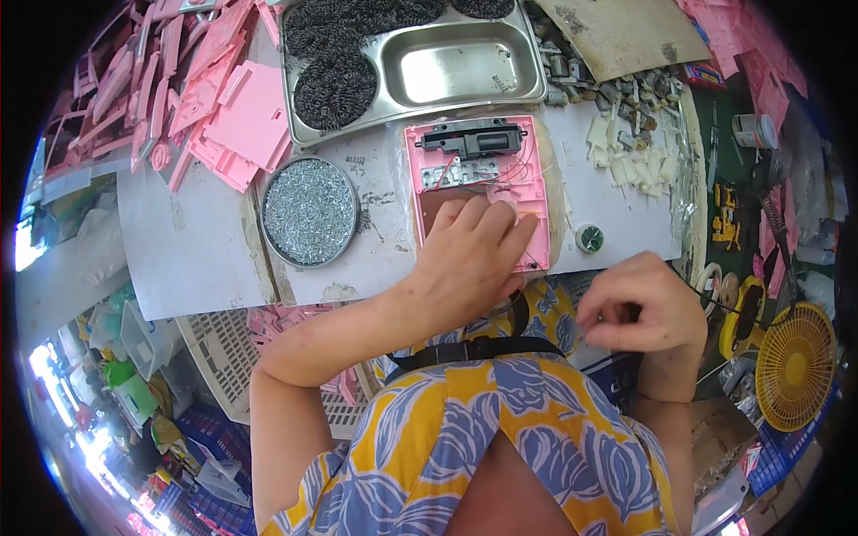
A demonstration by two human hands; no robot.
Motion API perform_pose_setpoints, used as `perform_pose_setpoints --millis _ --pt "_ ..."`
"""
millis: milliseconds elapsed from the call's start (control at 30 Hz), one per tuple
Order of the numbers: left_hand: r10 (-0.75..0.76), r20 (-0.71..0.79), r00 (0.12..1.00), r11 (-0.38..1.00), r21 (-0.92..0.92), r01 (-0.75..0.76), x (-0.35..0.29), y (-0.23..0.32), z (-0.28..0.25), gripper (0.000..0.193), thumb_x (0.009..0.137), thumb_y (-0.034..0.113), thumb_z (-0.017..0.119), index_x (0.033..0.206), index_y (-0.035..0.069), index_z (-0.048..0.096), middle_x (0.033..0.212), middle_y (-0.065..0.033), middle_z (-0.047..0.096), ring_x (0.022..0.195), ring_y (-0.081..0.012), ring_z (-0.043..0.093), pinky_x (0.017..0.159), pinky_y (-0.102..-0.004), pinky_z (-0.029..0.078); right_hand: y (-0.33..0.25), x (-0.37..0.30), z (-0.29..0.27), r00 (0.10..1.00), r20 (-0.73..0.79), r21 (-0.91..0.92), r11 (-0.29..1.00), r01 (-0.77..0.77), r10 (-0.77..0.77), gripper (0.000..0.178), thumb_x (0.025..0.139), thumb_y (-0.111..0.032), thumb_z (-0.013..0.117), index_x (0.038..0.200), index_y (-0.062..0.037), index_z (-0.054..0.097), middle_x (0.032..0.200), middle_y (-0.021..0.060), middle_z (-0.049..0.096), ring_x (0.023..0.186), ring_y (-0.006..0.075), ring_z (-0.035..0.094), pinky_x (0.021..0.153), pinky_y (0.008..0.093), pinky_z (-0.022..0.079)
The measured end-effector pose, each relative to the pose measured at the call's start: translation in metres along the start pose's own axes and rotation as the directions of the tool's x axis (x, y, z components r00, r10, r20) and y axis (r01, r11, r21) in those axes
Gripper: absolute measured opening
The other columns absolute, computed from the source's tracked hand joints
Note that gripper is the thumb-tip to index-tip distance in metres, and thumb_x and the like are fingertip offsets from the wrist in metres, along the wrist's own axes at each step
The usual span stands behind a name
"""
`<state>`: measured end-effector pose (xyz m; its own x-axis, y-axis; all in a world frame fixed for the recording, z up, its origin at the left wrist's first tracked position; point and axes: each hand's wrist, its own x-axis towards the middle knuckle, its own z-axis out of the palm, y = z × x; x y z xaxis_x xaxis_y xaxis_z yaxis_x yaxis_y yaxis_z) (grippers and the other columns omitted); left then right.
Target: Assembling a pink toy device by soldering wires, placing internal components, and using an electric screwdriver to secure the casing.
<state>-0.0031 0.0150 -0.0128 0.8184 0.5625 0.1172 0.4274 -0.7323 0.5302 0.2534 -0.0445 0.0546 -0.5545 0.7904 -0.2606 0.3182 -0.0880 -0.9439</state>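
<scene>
We are holding the pink case (478, 188) down on the bench (375, 241) with our left hand (469, 255), fingers spread flat on its lower half, gripping nothing. Our right hand (639, 308) is hovering off the bench edge, fingertips pinched together on something too small to make out (perhaps a thin wire). It looks like an assembly step: the next move calls for bringing that pinch to the case precisely. The round tin (310, 212) is holding small screws; the steel tray (465, 67) is carrying dark coils in one compartment.
</scene>
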Motion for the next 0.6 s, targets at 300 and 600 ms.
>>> perform_pose_setpoints --millis 300,600 --pt "0.282 -0.151 0.948 0.958 -0.004 -0.285 -0.01 -0.005 0.013 0.019 0.074 0.017 0.076 0.089 0.011 0.067 0.085 -0.0013 0.058 0.083 -0.0208 0.058 0.084 -0.0392 0.042 0.01 -0.014 0.002 0.715 -0.698 0.069 0.997 0.025 0.03 0.01 0.088 -0.006 0.07 0.093 0.0026 0.071 0.079 0.0044 0.07 0.066 0.0068 0.06 0.061 0.0216 0.046" --pt "0.327 -0.291 0.899 0.933 -0.055 -0.357 -0.047 -0.014 0.018 0.032 0.067 0.016 0.073 0.098 0.007 0.073 0.094 -0.0034 0.067 0.082 -0.0196 0.063 0.076 -0.0372 0.047 0.043 0.053 0.05 0.877 -0.112 -0.702 0.662 0.264 -0.468 0.026 0.077 -0.025 0.079 0.099 -0.0119 0.073 0.101 0.0038 0.064 0.101 0.0271 0.058 0.083 0.0404 0.048"
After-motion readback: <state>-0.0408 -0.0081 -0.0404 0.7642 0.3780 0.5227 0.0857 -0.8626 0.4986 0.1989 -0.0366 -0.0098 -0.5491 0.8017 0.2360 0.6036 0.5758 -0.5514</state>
